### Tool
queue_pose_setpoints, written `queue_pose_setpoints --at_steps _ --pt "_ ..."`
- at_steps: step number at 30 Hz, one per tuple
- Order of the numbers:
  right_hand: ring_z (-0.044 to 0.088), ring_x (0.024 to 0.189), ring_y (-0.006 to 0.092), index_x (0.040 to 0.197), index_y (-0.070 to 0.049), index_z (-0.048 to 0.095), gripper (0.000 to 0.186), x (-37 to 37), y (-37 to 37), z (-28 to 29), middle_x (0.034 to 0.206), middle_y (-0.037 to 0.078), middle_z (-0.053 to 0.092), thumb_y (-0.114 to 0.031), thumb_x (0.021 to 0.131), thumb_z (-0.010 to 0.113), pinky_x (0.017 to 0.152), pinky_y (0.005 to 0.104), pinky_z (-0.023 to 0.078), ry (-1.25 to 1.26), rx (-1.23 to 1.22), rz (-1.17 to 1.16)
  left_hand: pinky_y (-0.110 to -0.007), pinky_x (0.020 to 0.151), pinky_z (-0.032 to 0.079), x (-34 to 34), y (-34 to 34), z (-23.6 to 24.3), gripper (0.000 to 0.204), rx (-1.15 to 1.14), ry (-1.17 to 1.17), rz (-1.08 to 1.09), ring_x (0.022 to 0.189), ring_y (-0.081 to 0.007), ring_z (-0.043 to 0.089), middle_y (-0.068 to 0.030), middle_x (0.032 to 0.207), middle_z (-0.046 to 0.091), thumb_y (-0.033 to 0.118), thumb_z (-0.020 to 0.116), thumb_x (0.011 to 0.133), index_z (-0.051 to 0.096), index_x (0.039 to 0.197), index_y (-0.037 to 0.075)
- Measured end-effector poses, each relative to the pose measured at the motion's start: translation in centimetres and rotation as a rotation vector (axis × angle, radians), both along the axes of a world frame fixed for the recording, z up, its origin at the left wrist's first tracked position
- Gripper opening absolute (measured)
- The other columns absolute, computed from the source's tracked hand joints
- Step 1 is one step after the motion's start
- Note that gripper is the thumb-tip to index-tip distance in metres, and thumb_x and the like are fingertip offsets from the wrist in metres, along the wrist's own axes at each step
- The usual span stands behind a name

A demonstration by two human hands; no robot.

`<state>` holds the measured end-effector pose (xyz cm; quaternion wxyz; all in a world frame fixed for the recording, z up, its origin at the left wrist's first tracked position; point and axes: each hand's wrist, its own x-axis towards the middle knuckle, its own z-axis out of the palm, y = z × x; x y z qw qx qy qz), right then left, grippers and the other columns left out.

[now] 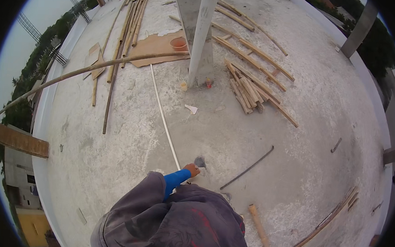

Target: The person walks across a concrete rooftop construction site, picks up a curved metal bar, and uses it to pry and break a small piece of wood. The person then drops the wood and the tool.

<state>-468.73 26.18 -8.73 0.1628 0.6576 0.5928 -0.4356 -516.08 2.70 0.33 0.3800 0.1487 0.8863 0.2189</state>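
My left hand [192,170] is low over the concrete floor, its arm in a blue sleeve reaching out in front of me. Its fingers look curled together, and what they may hold is too small to make out. Just beyond the fingers lies a small dark grey patch [199,161], which may be a hole or a piece of material; I cannot tell which. A long white pipe [164,117] stretches across the floor, its near end disappearing by my blue sleeve. My right hand does not show; my dark shirt fills the lower middle.
A concrete column [201,56] rises ahead. Bamboo poles [133,20] and brown sheeting [152,48] lie far left, with an orange bucket [179,44] nearby. Stacked wood pieces [247,92] sit right of the column. A dark bar [248,167] and a bamboo piece [261,231] lie at right.
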Motion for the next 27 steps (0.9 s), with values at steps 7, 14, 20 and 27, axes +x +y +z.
queue_pose_setpoints --at_steps 7,14,20,27 --pt "0.063 0.062 0.0286 0.129 0.009 0.044 0.062 -8.8 11.2 5.4 0.079 0.018 0.061 -0.029 0.086 0.067 0.049 0.0419 0.051 -0.041 -0.06 0.062 -0.044 0.091 0.051 6.7 -14.8 -2.2 0.037 -0.169 -0.01 0.529 0.102 -0.0354 0.066 -0.0164 0.106 0.071 0.038 0.061 0.083 0.075 0.101 0.01" --pt "0.067 0.064 0.0288 0.132 0.007 0.043 0.059 -26.9 17.8 9.4 0.096 0.022 0.064 -0.027 0.089 0.064 0.049 0.0421 0.055 0.208 0.162 -0.049 -0.042 0.098 0.048 9.6 -24.8 -8.0 0.066 -0.425 -0.463 0.579 0.116 -0.035 0.06 -0.0207 0.123 0.064 0.058 0.065 0.077 0.07 0.113 0.003" --pt "0.069 0.079 0.0318 0.131 0.005 0.049 0.063 -41.9 7.4 7.8 0.102 0.022 0.067 -0.033 0.085 0.068 0.065 0.0417 0.055 0.307 0.145 0.384 -0.042 0.094 0.05 -3.3 -26.2 -8.5 0.044 -0.083 -0.171 0.502 0.108 -0.0344 0.064 -0.0153 0.116 0.068 0.045 0.059 0.085 0.073 0.11 0.011" --pt "0.067 0.097 0.0358 0.132 0.004 0.051 0.07 -53.3 -3.1 14.5 0.112 0.027 0.065 -0.04 0.081 0.071 0.086 0.043 0.052 0.451 0.22 0.986 -0.039 0.077 0.054 -18.2 -30.0 -5.5 0.041 0.197 0.147 0.929 0.077 -0.0272 0.071 -0.0188 0.089 0.072 0.04 0.062 0.085 0.074 0.101 0.004"
